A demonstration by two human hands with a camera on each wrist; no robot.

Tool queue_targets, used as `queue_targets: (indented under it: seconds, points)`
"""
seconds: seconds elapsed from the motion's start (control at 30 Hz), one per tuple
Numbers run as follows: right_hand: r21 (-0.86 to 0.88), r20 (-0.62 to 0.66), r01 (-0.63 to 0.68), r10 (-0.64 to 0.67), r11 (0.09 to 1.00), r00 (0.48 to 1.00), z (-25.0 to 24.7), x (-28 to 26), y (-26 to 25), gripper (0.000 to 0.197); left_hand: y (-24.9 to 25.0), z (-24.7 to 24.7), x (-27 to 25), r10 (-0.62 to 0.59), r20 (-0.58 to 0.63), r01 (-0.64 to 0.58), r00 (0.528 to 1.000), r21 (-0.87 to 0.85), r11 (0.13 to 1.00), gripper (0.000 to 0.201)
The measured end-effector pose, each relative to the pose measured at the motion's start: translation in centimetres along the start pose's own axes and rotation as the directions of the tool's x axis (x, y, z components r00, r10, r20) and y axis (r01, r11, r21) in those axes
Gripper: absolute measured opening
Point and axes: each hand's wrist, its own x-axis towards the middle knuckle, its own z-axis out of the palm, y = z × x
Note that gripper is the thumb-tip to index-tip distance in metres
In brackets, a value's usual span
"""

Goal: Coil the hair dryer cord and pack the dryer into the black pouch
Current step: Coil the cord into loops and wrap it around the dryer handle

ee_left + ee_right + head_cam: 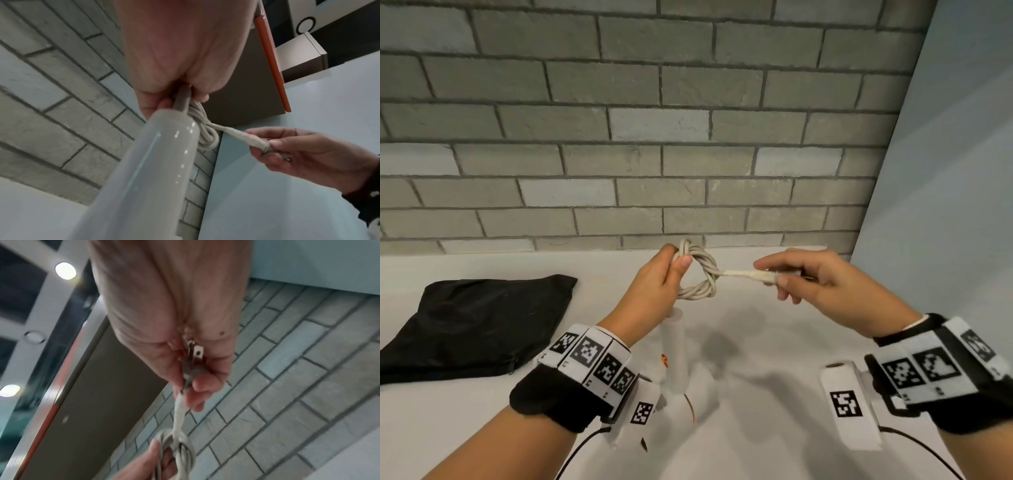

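A white hair dryer (675, 349) points its handle (164, 162) up under my left wrist; whether its body rests on the table is unclear. Its pale cord (702, 274) is wound into a small coil above the handle. My left hand (678, 263) grips the coil's left side. The cord's tail wraps around the loops and runs taut to the right, to the plug (767, 275). My right hand (777, 277) pinches the plug (195, 356), prongs toward the palm. The black pouch (476, 322) lies flat on the table at the left.
The white table (774, 342) ends at a grey brick wall (688, 154) just behind the hands. A pale blue panel (945, 205) closes off the right side. Tagged wristbands and thin black cables hang from both wrists.
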Motion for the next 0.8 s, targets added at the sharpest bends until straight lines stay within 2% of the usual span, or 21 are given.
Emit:
queue_targets:
  seconds: [0.13, 0.23, 0.3, 0.37, 0.4, 0.5, 0.53, 0.63, 0.67, 0.73, 0.8]
  points:
    - [-0.038, -0.076, 0.073, -0.076, 0.997, 0.994, 0.8, 0.0, 2.4, 0.034, 0.3, 0.2, -0.2, -0.041, -0.021, 0.039, 0.999, -0.124, 0.992, 0.028]
    - [-0.051, -0.020, 0.054, -0.055, 0.997, 0.998, 3.5, 0.0, 4.1, 0.041, 0.1, 0.5, -0.4, -0.129, -0.031, 0.116, 0.991, -0.274, 0.955, 0.028]
    - [-0.093, 0.028, 0.035, -0.032, 0.995, 0.999, 5.8, 0.1, 4.9, 0.037, 0.0, 0.9, -0.5, -0.186, -0.019, 0.168, 0.982, -0.351, 0.921, 0.029]
    - [-0.153, -0.009, 0.009, -0.011, 0.988, 1.000, 7.6, 0.5, 5.1, 0.031, 0.1, 1.5, -0.6, -0.202, -0.001, 0.181, 0.979, -0.439, 0.880, 0.030]
    - [-0.135, -0.067, -0.001, -0.008, 0.991, 0.998, 8.3, 0.8, 5.0, 0.028, 0.2, 1.7, -0.8, -0.207, 0.012, 0.187, 0.978, -0.486, 0.854, 0.030]
    - [0.097, -0.200, 0.036, -0.016, 0.995, 0.980, 9.4, 1.5, 4.1, 0.024, 0.5, 1.9, -1.0, -0.250, 0.059, 0.232, 0.966, -0.619, 0.750, 0.031]
    - [0.167, -0.193, 0.037, -0.004, 0.985, 0.981, 9.6, 1.7, 3.8, 0.023, 0.5, 1.9, -1.0, -0.261, 0.071, 0.245, 0.963, -0.640, 0.729, 0.031]
    - [0.335, -0.065, -0.031, 0.056, 0.942, 0.996, 10.6, 1.9, 3.3, 0.011, 0.3, 1.6, -0.8, -0.268, 0.094, 0.265, 0.959, -0.637, 0.724, 0.031]
    - [0.369, -0.023, -0.065, 0.079, 0.927, 0.997, 10.8, 1.9, 3.1, 0.014, 0.2, 1.5, -0.8, -0.267, 0.099, 0.268, 0.959, -0.628, 0.730, 0.030]
    - [0.361, 0.024, -0.106, 0.104, 0.926, 0.994, 10.7, 2.0, 3.2, 0.032, 0.1, 1.3, -0.6, -0.265, 0.107, 0.274, 0.958, -0.599, 0.753, 0.029]
    - [0.315, -0.008, -0.105, 0.113, 0.943, 0.994, 9.9, 2.1, 3.0, 0.029, 0.2, 1.2, -0.4, -0.273, 0.109, 0.285, 0.956, -0.572, 0.769, 0.027]
